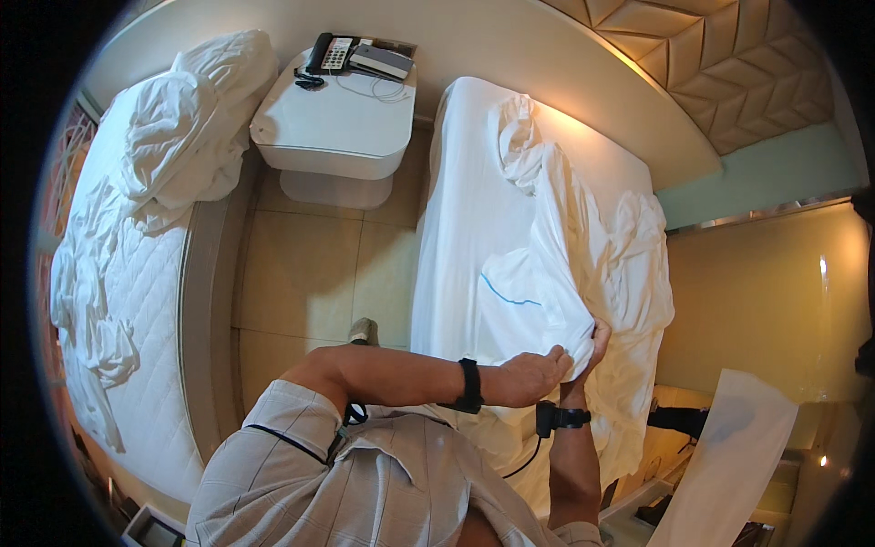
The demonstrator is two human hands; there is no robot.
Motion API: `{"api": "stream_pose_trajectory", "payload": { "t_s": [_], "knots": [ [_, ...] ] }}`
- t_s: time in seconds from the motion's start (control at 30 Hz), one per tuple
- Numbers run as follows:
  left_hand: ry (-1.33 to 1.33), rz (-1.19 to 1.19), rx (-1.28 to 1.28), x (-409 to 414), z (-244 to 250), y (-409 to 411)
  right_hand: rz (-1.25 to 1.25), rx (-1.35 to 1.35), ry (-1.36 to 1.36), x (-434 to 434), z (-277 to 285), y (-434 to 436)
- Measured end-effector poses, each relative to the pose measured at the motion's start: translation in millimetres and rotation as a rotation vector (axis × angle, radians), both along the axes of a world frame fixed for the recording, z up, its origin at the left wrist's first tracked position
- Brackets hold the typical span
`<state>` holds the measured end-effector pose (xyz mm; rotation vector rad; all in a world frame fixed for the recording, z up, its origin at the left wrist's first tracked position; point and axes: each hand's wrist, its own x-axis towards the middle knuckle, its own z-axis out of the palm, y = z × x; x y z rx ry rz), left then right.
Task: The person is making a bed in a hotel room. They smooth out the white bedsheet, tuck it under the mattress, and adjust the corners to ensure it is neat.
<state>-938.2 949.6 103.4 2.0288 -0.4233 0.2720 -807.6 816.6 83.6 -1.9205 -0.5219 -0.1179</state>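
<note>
My left hand [532,377] pinches the edge of a white bed linen [567,308] over the near part of the right-hand bed [472,205]. Close beside it, my right hand [600,342] grips the same gathered corner from the right, its palm partly hidden by the fabric. A thin blue line [509,298] runs across a flat part of the cloth. From my hands the linen stretches in a twisted heap towards the head of the bed. Black straps circle both wrists, and a small black device [547,418] sits at the right one.
Left of the floor gap [301,273] stands another bed [160,383] with a quilted pad and crumpled white linen [171,130]. A white nightstand [335,123] between the beds holds a telephone [335,55] and cables. A pale translucent panel [731,451] rises at lower right.
</note>
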Motion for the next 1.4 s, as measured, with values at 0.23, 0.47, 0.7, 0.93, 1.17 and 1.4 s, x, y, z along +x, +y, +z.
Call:
{"api": "stream_pose_trajectory", "payload": {
  "t_s": [0.23,0.47,0.7,0.93,1.17,1.4],
  "knots": [
    [0.113,-0.104,-0.066,7.8,29.7,3.6,0.033,0.122,0.096,2.9,10.8,-13.6],
    [0.368,-0.127,0.070,20.5,12.2,40.7,0.072,-0.149,0.054,-7.6,26.4,-7.3],
    [0.112,0.043,-0.173,32.0,-31.2,45.3,0.208,-0.323,0.015,-4.4,6.1,-0.6],
    [0.561,0.094,-0.746,29.4,-18.0,62.0,0.391,-0.390,0.136,11.6,24.8,10.3],
    [0.418,0.131,-0.245,15.9,-22.9,71.0,0.620,-0.776,-0.146,33.3,18.5,8.7],
    [0.672,0.141,0.091,15.8,-51.0,61.2,0.409,-0.354,-0.358,51.5,-8.1,10.1]
  ]
}}
